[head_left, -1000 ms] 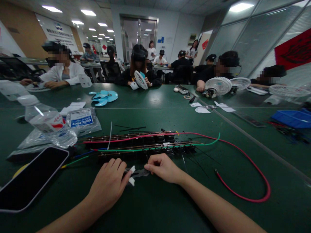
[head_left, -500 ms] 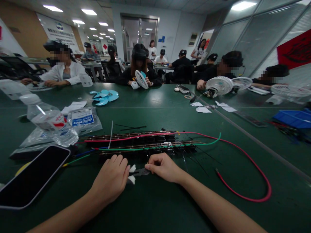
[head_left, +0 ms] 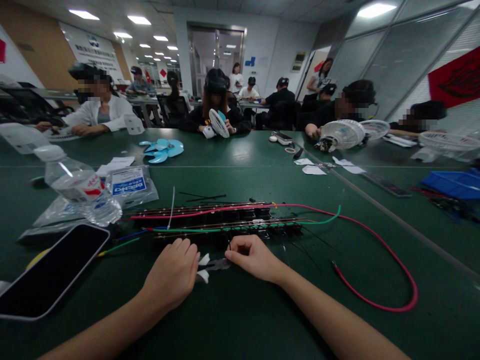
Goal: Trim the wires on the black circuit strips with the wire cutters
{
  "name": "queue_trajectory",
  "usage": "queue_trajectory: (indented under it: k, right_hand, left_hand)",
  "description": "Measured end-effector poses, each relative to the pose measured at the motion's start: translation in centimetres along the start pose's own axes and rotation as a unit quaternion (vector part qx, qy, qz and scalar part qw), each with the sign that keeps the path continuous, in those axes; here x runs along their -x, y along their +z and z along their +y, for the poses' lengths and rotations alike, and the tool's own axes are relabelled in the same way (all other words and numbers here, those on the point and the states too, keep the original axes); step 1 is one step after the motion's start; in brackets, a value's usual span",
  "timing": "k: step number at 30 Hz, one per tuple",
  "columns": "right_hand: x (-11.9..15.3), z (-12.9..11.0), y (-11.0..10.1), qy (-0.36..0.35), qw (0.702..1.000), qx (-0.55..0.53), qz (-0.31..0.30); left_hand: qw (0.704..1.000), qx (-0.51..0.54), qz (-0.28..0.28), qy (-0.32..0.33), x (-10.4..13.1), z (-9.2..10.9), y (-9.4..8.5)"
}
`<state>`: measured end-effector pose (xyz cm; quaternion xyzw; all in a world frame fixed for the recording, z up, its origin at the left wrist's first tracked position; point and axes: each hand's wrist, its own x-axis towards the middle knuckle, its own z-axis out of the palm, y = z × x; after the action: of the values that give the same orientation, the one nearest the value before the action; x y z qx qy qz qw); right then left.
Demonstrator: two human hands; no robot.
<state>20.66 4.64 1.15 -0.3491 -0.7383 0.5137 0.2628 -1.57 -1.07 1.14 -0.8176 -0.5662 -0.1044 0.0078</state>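
Note:
My left hand (head_left: 173, 267) is closed around the pliers (head_left: 218, 264), whose white-ended handles show beside the fingers and whose jaws point right. Close to the jaw tips, my right hand (head_left: 255, 257) pinches a thin black strip, apparently a cable tie (head_left: 229, 243), running up to the black assembly. That assembly (head_left: 210, 239) lies just beyond both hands, in two long rows with copper-coloured rods. Along the near row runs a green wire (head_left: 322, 223); a red wire (head_left: 375, 231) follows the far row and loops to the right. A pale cable tie (head_left: 171, 206) sticks up at the left.
At the left are a phone (head_left: 52, 272), a water bottle (head_left: 80, 187) and a plastic bag (head_left: 131, 184). Blue fan blades (head_left: 162, 150) lie farther back. Co-workers handle fans across the green table (head_left: 240, 175). A blue tray (head_left: 453, 184) is at the right.
My hands and the pliers have barely moved. Across the table at the right, a co-worker's fan has shifted slightly, and a standing person behind has moved to the right.

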Motion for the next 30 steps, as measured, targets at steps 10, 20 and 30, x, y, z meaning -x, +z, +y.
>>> queue_trajectory:
  k: [10, 20, 30]
  right_hand:
    - [0.1, 0.1, -0.3, 0.013, 1.000, -0.025, 0.007]
    - [0.2, 0.0, -0.3, 0.018, 0.999, -0.043, 0.008]
    - [0.2, 0.2, -0.2, 0.018, 0.998, -0.048, 0.021]
  left_hand:
    - [1.000, -0.010, 0.011, -0.005, 0.4, 0.1, 0.0]
    - [0.999, 0.015, -0.038, -0.027, 1.1, 0.3, -0.5]
    - [0.997, 0.042, -0.049, -0.038, 1.4, 0.6, -0.5]
